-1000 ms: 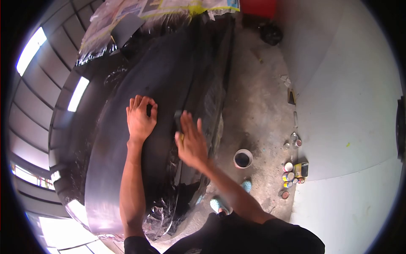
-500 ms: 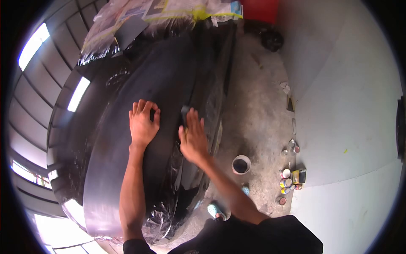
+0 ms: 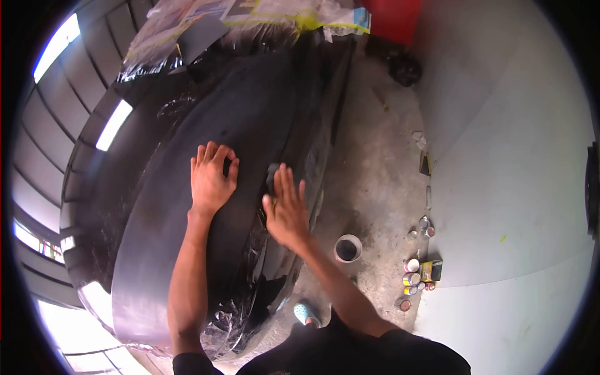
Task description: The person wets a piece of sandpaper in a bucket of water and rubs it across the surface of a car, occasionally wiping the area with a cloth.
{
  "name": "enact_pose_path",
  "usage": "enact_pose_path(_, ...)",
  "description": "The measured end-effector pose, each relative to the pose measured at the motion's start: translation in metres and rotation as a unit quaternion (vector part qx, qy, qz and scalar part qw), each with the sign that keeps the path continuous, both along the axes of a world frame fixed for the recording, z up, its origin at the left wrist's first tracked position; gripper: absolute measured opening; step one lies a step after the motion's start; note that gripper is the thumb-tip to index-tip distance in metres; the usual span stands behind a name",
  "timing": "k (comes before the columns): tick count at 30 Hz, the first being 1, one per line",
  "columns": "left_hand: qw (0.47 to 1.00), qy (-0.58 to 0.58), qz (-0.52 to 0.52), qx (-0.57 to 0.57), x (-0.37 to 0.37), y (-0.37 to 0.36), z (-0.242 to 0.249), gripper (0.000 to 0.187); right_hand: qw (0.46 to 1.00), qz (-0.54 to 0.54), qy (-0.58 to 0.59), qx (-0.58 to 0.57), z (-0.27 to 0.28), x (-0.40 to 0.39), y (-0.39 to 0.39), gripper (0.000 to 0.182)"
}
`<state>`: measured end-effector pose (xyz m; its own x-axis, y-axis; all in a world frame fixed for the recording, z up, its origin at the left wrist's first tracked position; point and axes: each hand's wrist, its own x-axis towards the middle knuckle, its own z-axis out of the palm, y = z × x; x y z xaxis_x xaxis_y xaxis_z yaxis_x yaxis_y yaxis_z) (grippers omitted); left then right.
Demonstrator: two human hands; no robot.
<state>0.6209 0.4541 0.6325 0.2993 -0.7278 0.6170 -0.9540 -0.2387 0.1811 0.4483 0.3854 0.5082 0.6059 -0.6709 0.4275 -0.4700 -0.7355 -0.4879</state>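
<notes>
My left hand point(image 3: 214, 178) rests on the dark, dull car panel point(image 3: 187, 144). Its fingers are bent and slightly apart, the thumb curving close to the index finger, and nothing shows in it. To its right, my right hand point(image 3: 287, 206) lies almost flat, fingers stretched forward, over a small dark sanding block point(image 3: 272, 169). Only the block's far left end shows; palm and fingers cover the rest. The block sits against the panel near its right edge, where the surface turns down. Crumpled clear plastic film point(image 3: 222, 328) hangs on the near end.
Masking paper and plastic point(image 3: 250, 15) cover the far end. On the concrete floor point(image 3: 369, 187) stand a bucket point(image 3: 347, 249) of dark liquid and several paint cans point(image 3: 411, 279) along the grey wall point(image 3: 506, 156). A light clog point(image 3: 306, 314) is on my foot.
The right hand and the block have slid slightly back toward me along the panel. My left hand keeps its pose. The view has shifted a little, and one clog has gone out of sight.
</notes>
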Motion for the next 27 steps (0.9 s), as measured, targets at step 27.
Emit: enact_pose_path(27, 1.0, 0.002, -0.011, -0.018, -0.002, 0.0, 0.0, 0.014, 0.993, 0.005, -0.088, 0.073, -0.004, 0.017, -0.017, 0.07)
